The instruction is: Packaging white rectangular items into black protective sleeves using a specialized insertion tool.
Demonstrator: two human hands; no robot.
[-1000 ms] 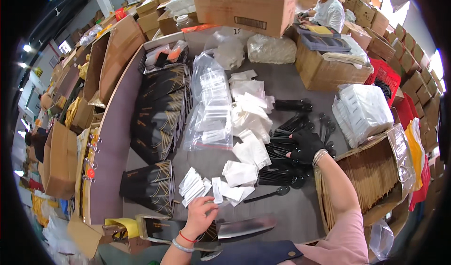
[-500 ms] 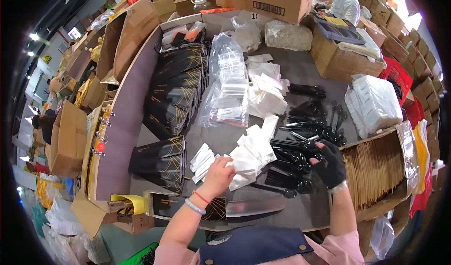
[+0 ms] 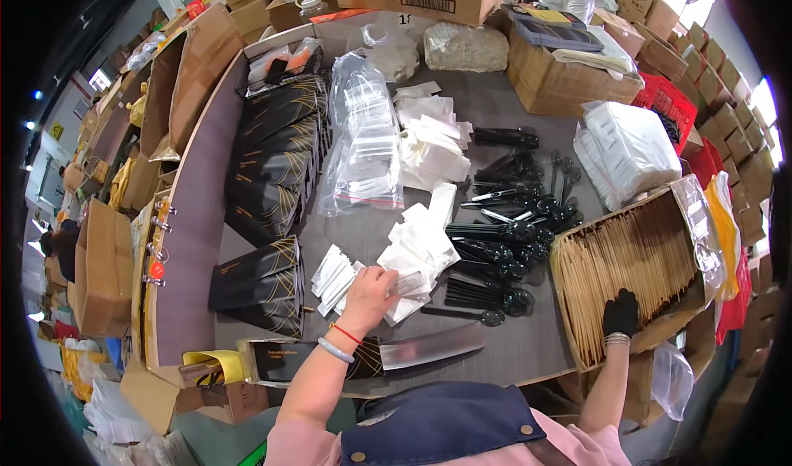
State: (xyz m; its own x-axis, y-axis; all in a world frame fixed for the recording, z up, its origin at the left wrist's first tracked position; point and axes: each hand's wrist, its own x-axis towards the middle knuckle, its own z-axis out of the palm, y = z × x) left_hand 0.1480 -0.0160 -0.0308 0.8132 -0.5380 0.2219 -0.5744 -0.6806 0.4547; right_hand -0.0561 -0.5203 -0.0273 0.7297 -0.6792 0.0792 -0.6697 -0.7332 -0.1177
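Note:
My left hand (image 3: 371,295) has its fingers closed on the edge of a small translucent packet (image 3: 407,284), over a spread of white paper packets (image 3: 421,243). Beside its fingertips lie narrow white strips (image 3: 332,274). My right hand (image 3: 620,314), in a black glove with bare fingertips seen earlier, rests on long thin brown sticks (image 3: 610,268) packed in an open carton (image 3: 569,342). Its fingers point away and blend into the dark glove, so their grip is hidden. Black plastic spoons (image 3: 495,260) lie in bundles between my hands, with one spoon (image 3: 491,317) apart at the near side.
Black printed sleeves (image 3: 272,177) overlap along the left wall. A clear bag of white packets (image 3: 363,136) lies mid-table. Near the front edge sit a black sleeve and a clear plastic strip (image 3: 437,349). A wrapped white stack (image 3: 631,152) and cartons (image 3: 561,78) stand at right.
My right hand has left the black spoons and moved right and nearer, onto the brown sticks in the carton. My left hand stays at the white packets. The whole view has shifted slightly.

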